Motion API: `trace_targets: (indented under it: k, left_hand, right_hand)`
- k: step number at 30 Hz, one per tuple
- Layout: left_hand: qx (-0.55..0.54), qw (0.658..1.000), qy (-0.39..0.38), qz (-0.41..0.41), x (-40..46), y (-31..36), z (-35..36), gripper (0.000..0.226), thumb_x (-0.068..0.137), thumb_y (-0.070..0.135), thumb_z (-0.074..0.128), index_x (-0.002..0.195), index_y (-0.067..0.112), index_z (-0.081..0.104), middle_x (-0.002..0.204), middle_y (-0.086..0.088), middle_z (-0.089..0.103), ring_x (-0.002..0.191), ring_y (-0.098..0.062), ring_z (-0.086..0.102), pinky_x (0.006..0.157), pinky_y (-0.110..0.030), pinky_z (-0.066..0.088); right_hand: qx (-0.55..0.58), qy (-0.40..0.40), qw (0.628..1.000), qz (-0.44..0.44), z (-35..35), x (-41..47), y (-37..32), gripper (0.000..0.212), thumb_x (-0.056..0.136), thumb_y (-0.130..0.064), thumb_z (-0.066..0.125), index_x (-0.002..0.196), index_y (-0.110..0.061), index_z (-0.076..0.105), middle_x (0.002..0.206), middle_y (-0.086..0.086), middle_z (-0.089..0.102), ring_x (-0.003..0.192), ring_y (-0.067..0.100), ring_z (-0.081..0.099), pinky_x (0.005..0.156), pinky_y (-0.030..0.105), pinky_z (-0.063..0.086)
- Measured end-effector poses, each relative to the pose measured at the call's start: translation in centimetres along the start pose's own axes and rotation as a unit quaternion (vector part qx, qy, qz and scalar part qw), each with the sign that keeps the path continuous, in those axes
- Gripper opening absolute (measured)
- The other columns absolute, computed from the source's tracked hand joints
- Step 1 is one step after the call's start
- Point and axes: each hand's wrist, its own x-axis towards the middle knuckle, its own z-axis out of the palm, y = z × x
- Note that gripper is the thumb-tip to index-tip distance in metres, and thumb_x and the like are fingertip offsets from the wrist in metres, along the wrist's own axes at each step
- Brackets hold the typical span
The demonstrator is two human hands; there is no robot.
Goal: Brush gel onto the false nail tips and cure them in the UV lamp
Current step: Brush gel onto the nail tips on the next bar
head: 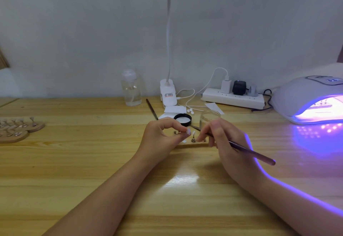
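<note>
- Wooden table (pixel 78 163): work surface carrying every item; violet light falls across its right side.
- UV lamp (pixel 304 98): white dome at the right edge, switched on, mouth glowing violet, well apart from the hands. Something pale lies inside; too washed out to identify.
- Desk lamp (pixel 168 94): clip base at the wall, gooseneck rising to a lit panel overhead.
- Power strip (pixel 232 99), clear pump bottle (pixel 130 89): along the wall, not in use.
- Round wooden stands (pixel 20 130): far left, bearing rows of small metal holders; whether these tips are finished cannot be told.
- Left hand (pixel 163 135): fingers curled, thumb and forefinger pinching a false nail tip (pixel 188 131), apparently on its holder, just above the small wooden base (pixel 193 144).
- Right hand (pixel 224 139): fingers closed around a gel brush (pixel 250 152) in a pen grip, bristle end pointing toward the tip, handle trailing to the right.
- Glass jar (pixel 209 118) and black lid (pixel 182 119): just behind the hands, jar open.
- Second tip on a metal holder (pixel 193 137): upright on the base, between the two hands.
- Step in hand, as judged: coating the pinched tip with gel. The next move calls for a steady left pinch, a light even stroke that keeps gel off the fingers, then carrying the tip into the lit lamp.
</note>
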Motion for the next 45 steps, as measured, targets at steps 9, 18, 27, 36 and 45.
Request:
trace_targets:
  k: [9, 18, 27, 36, 45]
  left_hand:
    - [-0.004, 1.000, -0.001, -0.006, -0.02, 0.02, -0.01, 0.015, 0.069, 0.010, 0.077, 0.065, 0.020, 0.068, 0.070, 0.007, 0.065, 0.072, -0.005, 0.061, 0.073, -0.019, 0.049]
    - [0.003, 1.000, -0.001, -0.010, -0.16, 0.06, -0.09, 0.014, 0.069, 0.011, 0.077, 0.065, 0.021, 0.067, 0.069, 0.011, 0.065, 0.072, -0.001, 0.060, 0.073, -0.015, 0.046]
    - [-0.015, 0.999, 0.004, -0.030, -0.05, 0.22, -0.22, 0.016, 0.067, 0.011, 0.078, 0.077, 0.020, 0.068, 0.070, 0.013, 0.066, 0.071, 0.008, 0.061, 0.064, -0.007, 0.045]
    - [-0.073, 0.997, -0.008, -0.014, -0.06, -0.14, -0.02, 0.012, 0.068, 0.013, 0.075, 0.067, 0.025, 0.072, 0.071, 0.011, 0.070, 0.070, 0.001, 0.062, 0.063, -0.013, 0.046]
    - [-0.053, 0.998, -0.019, 0.018, 0.07, -0.37, -0.06, 0.013, 0.069, 0.009, 0.074, 0.071, 0.022, 0.072, 0.067, 0.013, 0.067, 0.065, 0.000, 0.060, 0.061, -0.013, 0.045]
  right_hand:
    - [0.005, -0.005, 1.000, 0.000, -0.02, -0.02, 0.09, 0.043, 0.088, -0.043, 0.034, 0.068, -0.016, 0.061, 0.070, -0.003, 0.065, 0.064, 0.001, 0.056, 0.062, 0.007, 0.040]
    - [0.040, -0.013, 0.999, 0.018, 0.01, -0.08, -0.09, 0.041, 0.092, -0.039, 0.041, 0.067, -0.013, 0.061, 0.066, 0.003, 0.066, 0.057, 0.003, 0.053, 0.058, 0.011, 0.041]
    - [0.032, 0.050, 0.998, -0.018, -0.18, -0.16, -0.19, 0.043, 0.086, -0.037, 0.034, 0.064, -0.011, 0.061, 0.064, 0.005, 0.064, 0.054, 0.007, 0.048, 0.056, 0.012, 0.038]
    - [0.020, 0.030, 0.999, -0.011, -0.21, -0.18, -0.15, 0.044, 0.088, -0.040, 0.034, 0.065, -0.014, 0.062, 0.065, 0.010, 0.063, 0.055, 0.009, 0.048, 0.059, 0.011, 0.039]
    - [0.029, -0.007, 1.000, 0.006, 0.15, -0.14, -0.17, 0.043, 0.087, -0.045, 0.035, 0.065, -0.018, 0.060, 0.064, 0.003, 0.066, 0.054, 0.002, 0.053, 0.056, 0.012, 0.041]
